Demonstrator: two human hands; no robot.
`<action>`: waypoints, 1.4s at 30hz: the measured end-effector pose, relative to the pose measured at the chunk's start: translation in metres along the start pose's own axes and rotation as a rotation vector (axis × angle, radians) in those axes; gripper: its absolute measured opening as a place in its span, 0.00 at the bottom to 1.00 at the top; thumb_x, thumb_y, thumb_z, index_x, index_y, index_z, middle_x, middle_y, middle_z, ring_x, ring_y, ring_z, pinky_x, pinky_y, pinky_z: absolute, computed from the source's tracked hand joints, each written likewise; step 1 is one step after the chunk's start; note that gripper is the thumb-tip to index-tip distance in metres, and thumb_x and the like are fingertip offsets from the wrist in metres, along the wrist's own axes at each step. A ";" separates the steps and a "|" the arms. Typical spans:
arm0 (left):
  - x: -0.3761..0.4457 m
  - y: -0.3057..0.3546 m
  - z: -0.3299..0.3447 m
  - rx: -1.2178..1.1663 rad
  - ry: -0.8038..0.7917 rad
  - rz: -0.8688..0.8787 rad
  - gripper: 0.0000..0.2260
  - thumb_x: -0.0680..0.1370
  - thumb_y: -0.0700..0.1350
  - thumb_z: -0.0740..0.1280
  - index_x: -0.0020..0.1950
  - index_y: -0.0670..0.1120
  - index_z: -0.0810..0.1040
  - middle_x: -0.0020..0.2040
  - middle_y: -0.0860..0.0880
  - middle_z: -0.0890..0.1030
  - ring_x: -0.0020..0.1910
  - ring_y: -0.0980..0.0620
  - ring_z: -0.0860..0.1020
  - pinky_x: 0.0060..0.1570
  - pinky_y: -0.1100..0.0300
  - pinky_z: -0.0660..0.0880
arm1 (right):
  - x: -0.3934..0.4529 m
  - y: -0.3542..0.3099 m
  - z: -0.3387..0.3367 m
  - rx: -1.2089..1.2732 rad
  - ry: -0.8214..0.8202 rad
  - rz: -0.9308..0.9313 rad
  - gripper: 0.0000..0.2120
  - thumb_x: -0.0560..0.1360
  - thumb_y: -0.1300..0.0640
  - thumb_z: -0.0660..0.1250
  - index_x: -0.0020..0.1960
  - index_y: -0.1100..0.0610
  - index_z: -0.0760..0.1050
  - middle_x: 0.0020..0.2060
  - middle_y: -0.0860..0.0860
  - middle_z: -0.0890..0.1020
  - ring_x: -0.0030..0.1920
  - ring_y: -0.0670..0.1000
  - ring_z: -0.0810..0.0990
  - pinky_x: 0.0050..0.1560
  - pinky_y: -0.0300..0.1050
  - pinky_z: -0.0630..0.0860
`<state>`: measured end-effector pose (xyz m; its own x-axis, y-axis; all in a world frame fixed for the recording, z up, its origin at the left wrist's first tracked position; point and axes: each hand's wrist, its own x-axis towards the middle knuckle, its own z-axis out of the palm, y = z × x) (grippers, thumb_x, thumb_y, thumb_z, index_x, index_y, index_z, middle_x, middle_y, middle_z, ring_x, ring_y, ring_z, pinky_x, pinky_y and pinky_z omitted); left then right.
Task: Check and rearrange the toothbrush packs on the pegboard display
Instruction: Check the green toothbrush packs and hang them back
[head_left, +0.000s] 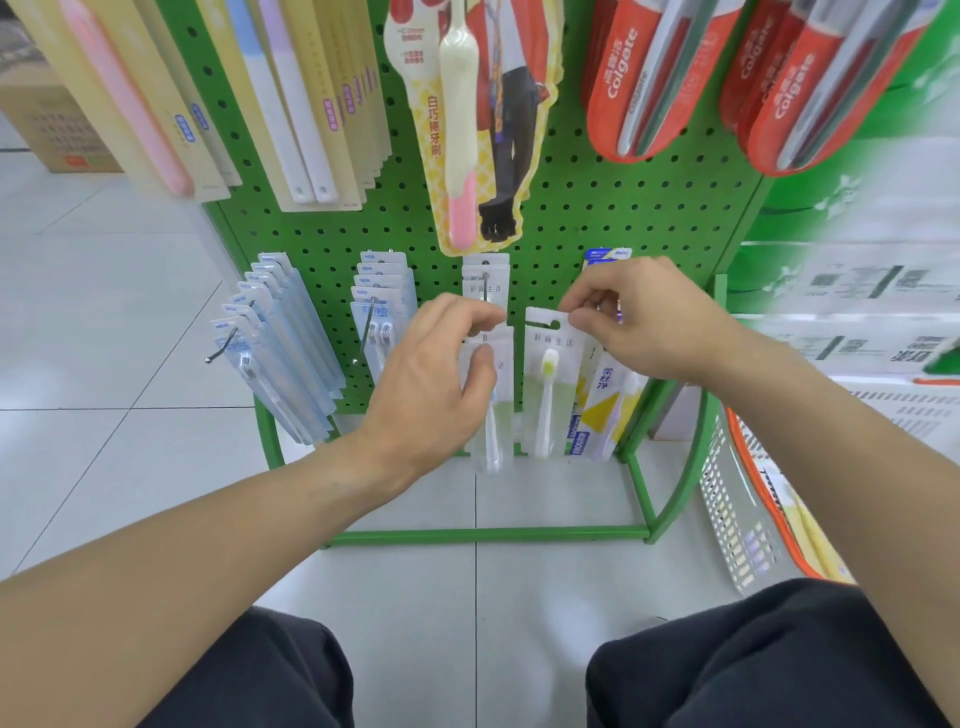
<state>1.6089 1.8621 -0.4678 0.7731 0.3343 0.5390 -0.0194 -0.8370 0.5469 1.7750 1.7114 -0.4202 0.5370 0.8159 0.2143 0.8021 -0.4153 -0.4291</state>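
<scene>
A green pegboard (571, 208) carries toothbrush packs on metal hooks. My left hand (436, 374) grips a stack of white packs (491, 415) with blue-bristled brushes, thumb across the front, just below the middle hook (485, 288). My right hand (644, 322) pinches the top corner of a white pack with a green-bristled toothbrush (545, 384), held free in front of the board. Behind it hang yellow-and-blue packs (602, 410), partly hidden by my right hand. A few white packs stay on the middle hook.
Two rows of pale blue packs (280, 343) hang at lower left on angled hooks. Cream packs (291, 104), a character pack (467, 130) and red Colgate packs (675, 78) hang above. A white basket (737, 509) stands on the right, a cardboard box (47, 114) at the far left.
</scene>
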 end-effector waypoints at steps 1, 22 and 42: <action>0.000 0.003 0.000 -0.017 -0.010 0.007 0.11 0.79 0.35 0.65 0.61 0.43 0.78 0.53 0.52 0.78 0.52 0.57 0.74 0.52 0.75 0.65 | -0.004 -0.001 -0.004 0.012 -0.008 -0.008 0.05 0.78 0.62 0.69 0.51 0.56 0.83 0.40 0.50 0.84 0.40 0.45 0.79 0.40 0.28 0.70; -0.010 0.013 -0.018 -0.568 -0.317 -0.375 0.09 0.85 0.46 0.57 0.57 0.53 0.77 0.40 0.51 0.82 0.39 0.45 0.82 0.34 0.57 0.81 | -0.008 -0.040 0.030 0.544 -0.037 -0.022 0.10 0.77 0.49 0.70 0.41 0.53 0.75 0.30 0.48 0.77 0.28 0.45 0.70 0.29 0.36 0.67; -0.009 0.014 -0.024 -0.711 -0.255 -0.642 0.11 0.84 0.43 0.62 0.65 0.44 0.76 0.41 0.42 0.86 0.35 0.46 0.85 0.30 0.56 0.81 | -0.011 -0.040 0.034 0.419 -0.052 0.121 0.16 0.74 0.51 0.75 0.58 0.53 0.75 0.43 0.48 0.80 0.34 0.46 0.80 0.38 0.39 0.76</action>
<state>1.5861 1.8576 -0.4492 0.8820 0.4600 -0.1023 0.1391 -0.0468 0.9892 1.7276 1.7326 -0.4354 0.5982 0.7950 0.1007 0.5532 -0.3188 -0.7696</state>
